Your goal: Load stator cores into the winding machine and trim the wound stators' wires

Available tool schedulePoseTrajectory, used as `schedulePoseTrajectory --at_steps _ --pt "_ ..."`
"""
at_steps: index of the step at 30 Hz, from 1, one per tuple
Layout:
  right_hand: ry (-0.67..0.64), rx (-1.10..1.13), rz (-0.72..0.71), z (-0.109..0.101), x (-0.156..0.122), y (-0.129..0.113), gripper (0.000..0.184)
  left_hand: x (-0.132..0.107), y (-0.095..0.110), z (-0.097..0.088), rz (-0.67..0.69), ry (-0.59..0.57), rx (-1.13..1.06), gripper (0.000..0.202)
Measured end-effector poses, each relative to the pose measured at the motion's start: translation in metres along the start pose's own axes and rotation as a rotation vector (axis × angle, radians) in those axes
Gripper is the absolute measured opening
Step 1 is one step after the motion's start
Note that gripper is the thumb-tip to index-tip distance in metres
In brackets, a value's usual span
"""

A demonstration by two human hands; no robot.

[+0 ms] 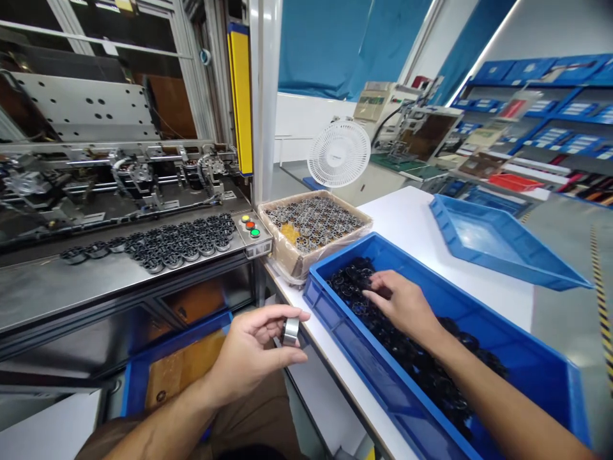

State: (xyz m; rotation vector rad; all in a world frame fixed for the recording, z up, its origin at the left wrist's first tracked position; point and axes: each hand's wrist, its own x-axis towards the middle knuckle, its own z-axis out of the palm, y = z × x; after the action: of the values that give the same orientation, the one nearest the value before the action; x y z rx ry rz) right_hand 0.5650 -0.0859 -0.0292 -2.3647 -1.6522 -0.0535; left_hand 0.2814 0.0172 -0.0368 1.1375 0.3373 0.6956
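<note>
My left hand (261, 342) holds a short silver metal ring (291, 331) with a dark inner part, pinched between thumb and fingers, in front of the white table's edge. Inside the long blue bin (479, 300), my right hand (400, 300) is low over a heap of black round plastic parts (354, 287). Its thumb and fingers stand apart at the parts, and no part shows clearly in its grasp. Beside the bin's far end, a plastic-lined cardboard box (299, 265) holds many metal-and-black rings (320, 220).
At the left, a machine bench (38, 291) carries rows of dark rings (184, 239) by a box of coloured buttons (253, 231). A white fan (339, 154) stands behind. An empty-looking blue tray (507, 246) rests at the table's right. Below is another blue bin (136, 377) with cardboard.
</note>
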Motion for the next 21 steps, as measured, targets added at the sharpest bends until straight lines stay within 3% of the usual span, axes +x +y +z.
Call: schedulePoseTrajectory --at_steps 1,3,4,6,12,17,21 --pt "0.104 0.043 -0.056 -0.006 -0.011 -0.015 0.008 0.0 -0.002 0.002 0.007 -0.004 -0.011 0.05" --pt "0.38 0.275 -0.388 -0.014 -0.036 -0.047 0.009 0.001 -0.006 0.008 0.006 -0.033 -0.026 0.052" --pt "0.417 0.348 -0.53 -0.015 -0.047 -0.061 0.013 0.001 -0.009 0.011 -0.005 -0.058 -0.025 0.053" --pt "0.43 0.464 -0.683 -0.015 -0.065 -0.081 0.019 0.002 -0.014 0.018 -0.034 -0.107 -0.02 0.052" --pt "0.455 0.526 -0.726 -0.005 -0.07 -0.084 0.019 0.0 -0.024 0.035 -0.065 -0.154 -0.027 0.053" --pt "0.446 0.581 -0.71 -0.007 -0.066 -0.084 0.036 -0.001 -0.022 0.037 -0.032 -0.123 -0.01 0.053" --pt "0.442 0.534 -0.744 -0.008 -0.065 -0.085 0.034 -0.002 -0.018 0.036 -0.046 -0.138 -0.054 0.053"
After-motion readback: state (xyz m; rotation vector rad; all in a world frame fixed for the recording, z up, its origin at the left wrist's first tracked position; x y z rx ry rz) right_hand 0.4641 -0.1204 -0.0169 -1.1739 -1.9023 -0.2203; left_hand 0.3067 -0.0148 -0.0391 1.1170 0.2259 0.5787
